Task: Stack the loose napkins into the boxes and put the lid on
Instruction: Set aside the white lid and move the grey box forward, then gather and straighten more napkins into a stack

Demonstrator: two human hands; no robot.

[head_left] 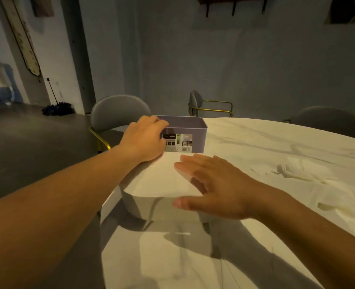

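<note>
Apparently flat and open-fingered, the right hand (212,184) rests on the napkins (162,180) by the table's (276,142) left edge, while the left hand (143,138) grips the box (185,130) just beyond.

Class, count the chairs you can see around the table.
3: one grey chair behind the left hand, one gold-armed chair by the back wall, one chair at far right. Others may be hidden.

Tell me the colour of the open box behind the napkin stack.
Pale lavender-grey, with a printed label on its near side; the box shows in the head view.
</note>
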